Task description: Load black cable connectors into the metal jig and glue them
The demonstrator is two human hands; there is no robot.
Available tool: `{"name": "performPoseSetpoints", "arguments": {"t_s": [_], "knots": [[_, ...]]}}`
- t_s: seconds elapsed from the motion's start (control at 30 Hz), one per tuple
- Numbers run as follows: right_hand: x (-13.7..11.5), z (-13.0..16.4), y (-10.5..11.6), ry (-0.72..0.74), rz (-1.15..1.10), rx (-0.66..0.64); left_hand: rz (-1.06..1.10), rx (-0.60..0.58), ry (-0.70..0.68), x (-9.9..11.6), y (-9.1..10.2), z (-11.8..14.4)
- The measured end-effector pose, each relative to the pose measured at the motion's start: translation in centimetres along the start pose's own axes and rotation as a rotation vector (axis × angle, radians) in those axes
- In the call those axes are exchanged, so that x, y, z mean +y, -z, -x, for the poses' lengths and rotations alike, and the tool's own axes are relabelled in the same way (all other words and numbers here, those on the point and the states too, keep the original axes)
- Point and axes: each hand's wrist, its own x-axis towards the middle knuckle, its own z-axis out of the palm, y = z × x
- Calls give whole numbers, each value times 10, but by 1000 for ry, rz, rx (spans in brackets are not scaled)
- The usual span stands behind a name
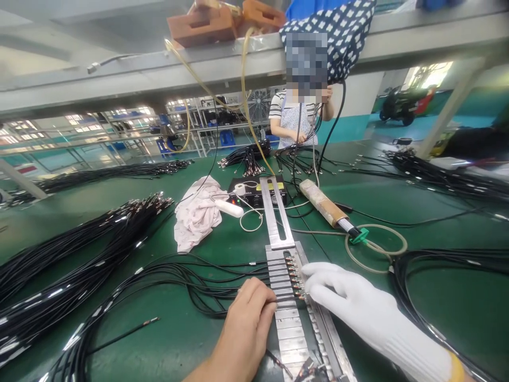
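Observation:
A slotted metal fixture (292, 331) runs down the bench in front of me, with several black cables (222, 281) lying side by side across its grooves. Their small metal connector ends (294, 276) line up along the fixture's right side. My left hand (248, 318), bare, is closed on the nearest of these cables at the fixture's left edge. On the other side, my right hand (350, 297), in a white glove, has its fingertips pinched at that cable's connector end; the exact contact is partly hidden. Cable ends (310, 369) also lie at the fixture's near end.
Thick bundles of black cable (99, 244) lie at left, with a coil (405, 286) at right. A pink cloth (201, 215), black control box (248, 193) and taped tool (324, 204) lie beyond the fixture. A co-worker (298, 114) stands across the green bench, under a shelf beam (131, 74).

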Motion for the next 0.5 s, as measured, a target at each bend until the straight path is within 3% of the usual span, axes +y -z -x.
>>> {"name": "performPoseSetpoints", "arguments": {"t_s": [0.23, 0.5], "knots": [[0, -3, 0, -57, -113, -135, 177, -32, 99, 2, -2, 0], [7, -1, -8, -43, -251, -80, 170, -15, 88, 1, -5, 1]]}}
